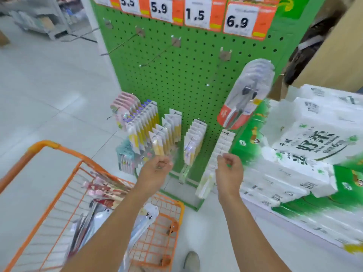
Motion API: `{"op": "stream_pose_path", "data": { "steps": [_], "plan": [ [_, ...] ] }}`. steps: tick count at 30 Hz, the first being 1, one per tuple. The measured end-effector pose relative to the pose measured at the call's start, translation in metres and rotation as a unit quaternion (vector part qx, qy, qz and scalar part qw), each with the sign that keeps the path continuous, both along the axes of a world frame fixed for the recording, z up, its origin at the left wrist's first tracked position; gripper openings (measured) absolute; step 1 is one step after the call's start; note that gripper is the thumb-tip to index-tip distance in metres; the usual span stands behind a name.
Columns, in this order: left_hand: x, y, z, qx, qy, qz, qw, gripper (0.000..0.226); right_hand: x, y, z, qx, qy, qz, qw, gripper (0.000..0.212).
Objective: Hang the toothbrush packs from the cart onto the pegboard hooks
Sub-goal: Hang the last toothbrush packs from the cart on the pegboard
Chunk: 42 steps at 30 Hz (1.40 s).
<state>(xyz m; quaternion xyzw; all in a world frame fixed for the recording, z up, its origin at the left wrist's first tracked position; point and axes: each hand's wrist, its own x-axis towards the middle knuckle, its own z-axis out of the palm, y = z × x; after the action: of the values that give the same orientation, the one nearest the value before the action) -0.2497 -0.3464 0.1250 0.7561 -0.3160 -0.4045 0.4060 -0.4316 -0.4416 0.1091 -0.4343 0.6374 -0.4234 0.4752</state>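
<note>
Head view, left hand [157,167] pinching upright toothbrush pack [158,146]

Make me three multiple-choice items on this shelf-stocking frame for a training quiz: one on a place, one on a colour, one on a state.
1. Where is the cart?
A. left of the pegboard
B. right of the pegboard
C. behind the pegboard

2. What colour is the pegboard?
A. blue
B. green
C. grey

3. What is the left hand doing?
A. hanging open
B. resting on the cart
C. holding a yellow toothbrush pack

Answers: 1 A, its orange frame stands lower left; 2 B, the perforated panel is green; 3 C, fingers curl around the pack's lower end.
</note>
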Motion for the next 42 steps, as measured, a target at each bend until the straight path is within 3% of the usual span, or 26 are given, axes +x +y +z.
{"op": "stream_pose_path", "data": {
  "steps": [2, 5, 7, 10, 13, 19, 21, 24, 28, 32, 35, 39, 42],
  "plan": [
    [0.037, 0.056, -0.05, 0.061, -0.013, 0.06, 0.996, 0.018, 0.037, 0.05, -0.044, 0.11, 0.026, 0.192, 0.975, 0.006],
    [0.08, 0.142, -0.103, 0.167, -0.026, 0.135, 0.976, 0.02, 0.093, 0.113, -0.094, 0.262, 0.065, 0.423, 0.865, 0.005],
    [0.103, 0.195, -0.12, 0.23, -0.062, 0.176, 0.955, 0.033, 0.13, 0.15, -0.119, 0.274, 0.099, 0.494, 0.819, 0.009],
    [0.131, 0.242, -0.139, 0.266, -0.109, 0.225, 0.931, 0.043, 0.178, 0.186, -0.143, 0.284, 0.13, 0.523, 0.793, 0.027],
    [0.156, 0.272, -0.166, 0.293, -0.114, 0.212, 0.925, 0.057, 0.227, 0.214, -0.165, 0.336, 0.116, 0.491, 0.795, 0.03],
    [0.176, 0.286, -0.221, 0.328, -0.053, 0.124, 0.935, 0.041, 0.307, 0.244, -0.204, 0.365, 0.159, 0.413, 0.819, 0.035],
    [0.178, 0.286, -0.236, 0.32, -0.063, 0.106, 0.939, 0.037, 0.322, 0.244, -0.221, 0.346, 0.186, 0.392, 0.832, 0.03],
    [0.18, 0.289, -0.251, 0.319, -0.086, 0.096, 0.939, 0.034, 0.341, 0.239, -0.247, 0.334, 0.227, 0.401, 0.822, 0.028],
    [0.187, 0.29, -0.267, 0.275, -0.096, 0.099, 0.951, 0.028, 0.357, 0.231, -0.272, 0.297, 0.268, 0.391, 0.829, 0.058],
    [0.195, 0.286, -0.273, 0.267, -0.106, 0.096, 0.953, 0.019, 0.352, 0.227, -0.262, 0.307, 0.235, 0.395, 0.833, 0.023],
    [0.197, 0.28, -0.275, 0.281, -0.093, 0.093, 0.951, 0.017, 0.335, 0.227, -0.251, 0.314, 0.175, 0.388, 0.849, 0.024],
    [0.192, 0.274, -0.271, 0.299, -0.095, 0.109, 0.943, 0.04, 0.321, 0.228, -0.239, 0.24, 0.19, 0.454, 0.837, 0.024],
    [0.195, 0.278, -0.258, 0.262, -0.049, 0.098, 0.959, 0.074, 0.303, 0.226, -0.22, 0.193, 0.171, 0.499, 0.827, 0.024]
  ]
}}
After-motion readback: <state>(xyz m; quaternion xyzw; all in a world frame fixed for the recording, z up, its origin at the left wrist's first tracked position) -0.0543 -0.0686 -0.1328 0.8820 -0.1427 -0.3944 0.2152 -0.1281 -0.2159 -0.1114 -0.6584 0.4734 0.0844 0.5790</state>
